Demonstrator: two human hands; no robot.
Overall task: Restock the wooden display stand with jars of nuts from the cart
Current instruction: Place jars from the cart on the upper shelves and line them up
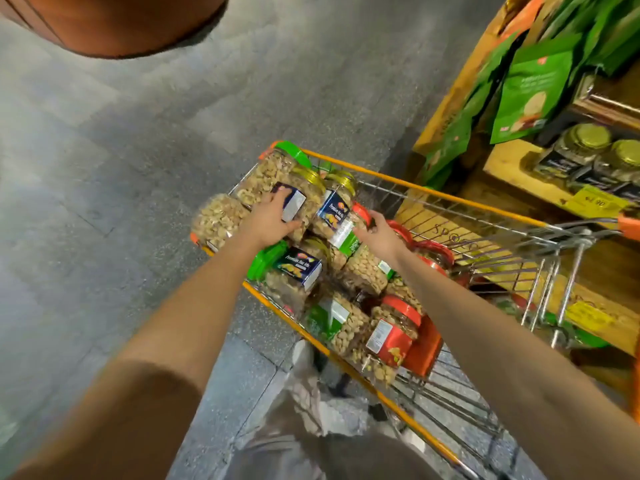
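Over the cart (415,186), my left hand (266,221) clasps a gold-lidded jar (263,178); my right hand (377,232) (its grip is unclear) touches a second jar (334,216). Lifting one may let the piled jars (360,271) roll.

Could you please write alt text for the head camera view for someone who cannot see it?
A person's left hand grips a blue-labelled jar of nuts in a full orange-rimmed cart; the right hand reaches among neighbouring jars. A wooden display stand holding jars and green pouches stands at right.
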